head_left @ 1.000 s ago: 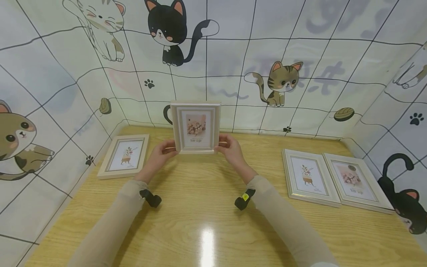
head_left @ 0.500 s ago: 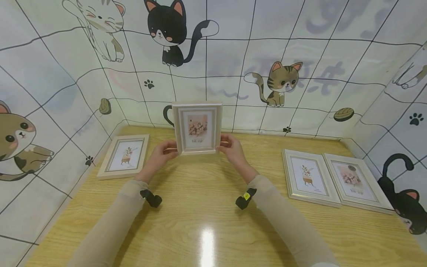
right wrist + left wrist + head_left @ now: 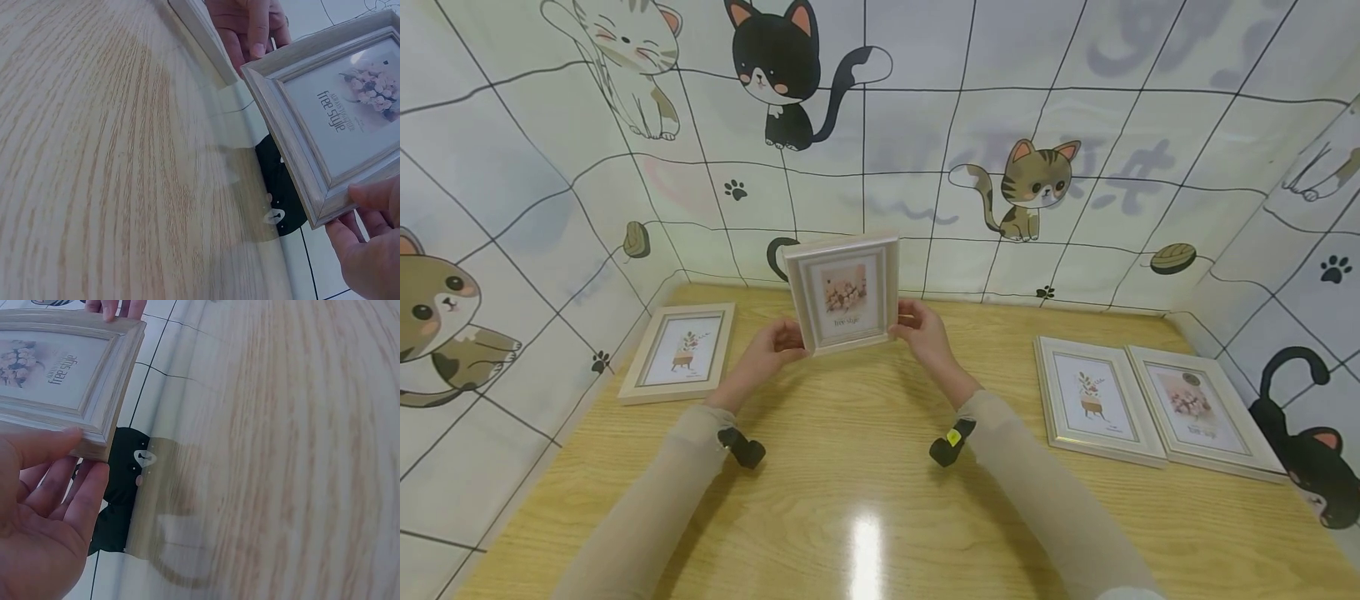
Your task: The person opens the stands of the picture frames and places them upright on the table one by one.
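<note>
Wooden table: left frame; right, plant frame beside flower frame.

Picture frames: four. Hands: two. Wrist cameras: two. Table: one.

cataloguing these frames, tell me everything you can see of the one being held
The frame is pale, with wood-like grain and stepped moulding, round a print of pink flowers lettered "free style". Held above the table in portrait, it tilts in the head view, lower left corner lowest. The left hand pinches that corner; the right hand grips near the lower right one. Its back is hidden.
</note>
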The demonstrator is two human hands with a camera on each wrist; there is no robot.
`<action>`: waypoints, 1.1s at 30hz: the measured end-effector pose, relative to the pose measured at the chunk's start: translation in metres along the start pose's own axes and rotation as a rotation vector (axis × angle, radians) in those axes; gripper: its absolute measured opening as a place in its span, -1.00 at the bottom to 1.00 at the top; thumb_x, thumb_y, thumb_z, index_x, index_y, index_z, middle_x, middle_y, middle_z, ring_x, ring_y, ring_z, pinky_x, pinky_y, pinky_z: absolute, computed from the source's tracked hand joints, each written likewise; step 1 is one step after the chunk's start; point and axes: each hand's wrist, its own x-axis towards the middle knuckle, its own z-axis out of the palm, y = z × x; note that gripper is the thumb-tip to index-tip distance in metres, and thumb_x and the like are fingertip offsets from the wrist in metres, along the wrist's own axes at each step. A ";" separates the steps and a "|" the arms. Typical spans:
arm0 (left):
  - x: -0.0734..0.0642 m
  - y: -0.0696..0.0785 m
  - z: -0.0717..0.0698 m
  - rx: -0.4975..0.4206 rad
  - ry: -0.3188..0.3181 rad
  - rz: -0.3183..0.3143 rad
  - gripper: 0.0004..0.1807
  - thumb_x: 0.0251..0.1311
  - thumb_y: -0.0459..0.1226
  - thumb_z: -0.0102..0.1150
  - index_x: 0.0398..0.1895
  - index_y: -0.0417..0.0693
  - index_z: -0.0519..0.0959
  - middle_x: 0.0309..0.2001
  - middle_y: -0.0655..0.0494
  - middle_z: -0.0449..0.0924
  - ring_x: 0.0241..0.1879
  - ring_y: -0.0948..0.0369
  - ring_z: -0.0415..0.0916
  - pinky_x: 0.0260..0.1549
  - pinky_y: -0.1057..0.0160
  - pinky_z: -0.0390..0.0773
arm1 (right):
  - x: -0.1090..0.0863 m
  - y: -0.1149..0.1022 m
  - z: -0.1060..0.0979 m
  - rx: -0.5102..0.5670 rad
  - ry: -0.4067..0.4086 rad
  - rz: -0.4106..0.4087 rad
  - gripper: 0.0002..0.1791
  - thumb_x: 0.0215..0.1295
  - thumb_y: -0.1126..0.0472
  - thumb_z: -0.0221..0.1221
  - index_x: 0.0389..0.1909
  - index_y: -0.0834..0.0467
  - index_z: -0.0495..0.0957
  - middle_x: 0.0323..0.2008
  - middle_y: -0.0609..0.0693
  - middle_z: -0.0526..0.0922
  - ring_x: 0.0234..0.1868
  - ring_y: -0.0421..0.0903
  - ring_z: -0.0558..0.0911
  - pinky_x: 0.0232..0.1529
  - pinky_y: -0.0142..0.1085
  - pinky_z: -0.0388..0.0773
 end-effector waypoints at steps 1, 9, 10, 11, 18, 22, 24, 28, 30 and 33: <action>0.000 0.000 0.000 -0.001 -0.001 0.000 -0.65 0.24 -0.55 0.16 0.07 -0.44 0.39 0.10 -0.41 0.55 0.05 0.02 0.61 0.03 0.35 0.64 | 0.001 0.000 0.000 -0.005 0.001 -0.003 -0.55 0.31 0.50 0.15 0.23 0.34 0.43 0.21 0.29 0.52 0.25 0.19 0.54 0.27 -0.05 0.57; 0.000 0.000 0.004 0.034 -0.019 0.020 -0.68 0.21 -0.56 0.17 0.00 -0.42 0.35 0.07 -0.42 0.52 0.13 -0.26 0.55 0.15 0.03 0.63 | 0.016 0.006 0.001 -0.077 0.018 -0.058 -0.55 0.25 0.55 0.18 0.19 0.38 0.46 0.20 0.36 0.56 0.23 0.27 0.58 0.25 -0.02 0.59; 0.000 0.001 0.004 0.045 -0.021 0.025 -0.68 0.20 -0.56 0.18 -0.01 -0.42 0.35 0.07 -0.41 0.52 0.12 -0.27 0.55 0.16 -0.03 0.62 | 0.018 0.007 0.001 -0.077 0.017 -0.060 -0.55 0.25 0.56 0.18 0.18 0.39 0.46 0.19 0.37 0.56 0.22 0.28 0.58 0.25 -0.02 0.59; 0.000 0.000 0.005 0.055 -0.023 0.032 -0.67 0.18 -0.57 0.20 -0.03 -0.41 0.36 0.06 -0.41 0.52 0.11 -0.28 0.55 0.17 -0.08 0.60 | 0.021 0.009 0.002 -0.078 0.016 -0.061 -0.56 0.25 0.56 0.17 0.17 0.40 0.46 0.19 0.38 0.56 0.22 0.29 0.58 0.25 -0.02 0.59; 0.001 -0.003 0.009 0.144 -0.041 0.041 -0.66 0.15 -0.54 0.26 -0.06 -0.38 0.36 0.03 -0.37 0.52 0.09 -0.28 0.57 0.16 -0.13 0.60 | 0.033 0.015 0.007 -0.081 0.013 -0.029 -0.57 0.28 0.54 0.16 0.19 0.39 0.47 0.18 0.37 0.58 0.20 0.26 0.60 0.25 -0.04 0.59; 0.003 0.000 0.014 0.181 -0.055 0.030 -0.65 0.16 -0.51 0.27 -0.05 -0.37 0.36 0.03 -0.36 0.53 0.09 -0.27 0.58 0.13 -0.11 0.63 | 0.039 0.016 0.008 -0.116 0.028 -0.019 -0.56 0.29 0.50 0.18 0.21 0.37 0.48 0.18 0.35 0.59 0.20 0.24 0.60 0.23 -0.04 0.60; 0.003 0.002 0.016 0.197 -0.063 0.017 -0.66 0.16 -0.51 0.27 -0.06 -0.35 0.36 0.03 -0.36 0.53 0.09 -0.26 0.58 0.10 -0.09 0.65 | 0.040 0.018 0.008 -0.139 0.035 -0.012 -0.57 0.30 0.48 0.19 0.20 0.36 0.48 0.17 0.34 0.60 0.20 0.22 0.60 0.22 -0.06 0.61; 0.005 0.001 0.021 0.225 -0.087 -0.012 -0.68 0.16 -0.49 0.28 -0.12 -0.31 0.35 0.08 -0.37 0.54 0.10 -0.23 0.59 0.05 -0.03 0.69 | 0.042 0.023 0.007 -0.147 0.032 0.009 -0.58 0.32 0.47 0.18 0.20 0.37 0.48 0.17 0.33 0.60 0.21 0.21 0.59 0.24 -0.07 0.59; 0.006 0.001 0.023 0.235 -0.099 -0.019 -0.68 0.16 -0.49 0.29 -0.12 -0.30 0.35 0.11 -0.38 0.54 0.11 -0.22 0.59 0.04 -0.01 0.69 | 0.043 0.025 0.007 -0.140 0.026 0.014 -0.59 0.32 0.49 0.16 0.20 0.39 0.47 0.17 0.35 0.59 0.22 0.22 0.59 0.26 -0.06 0.58; 0.007 0.001 0.026 0.237 -0.109 -0.020 -0.68 0.16 -0.49 0.29 -0.11 -0.30 0.36 0.12 -0.37 0.55 0.11 -0.21 0.59 0.06 0.00 0.69 | 0.045 0.026 0.006 -0.130 0.015 0.021 -0.58 0.33 0.49 0.14 0.21 0.40 0.45 0.19 0.35 0.58 0.24 0.22 0.58 0.29 -0.06 0.56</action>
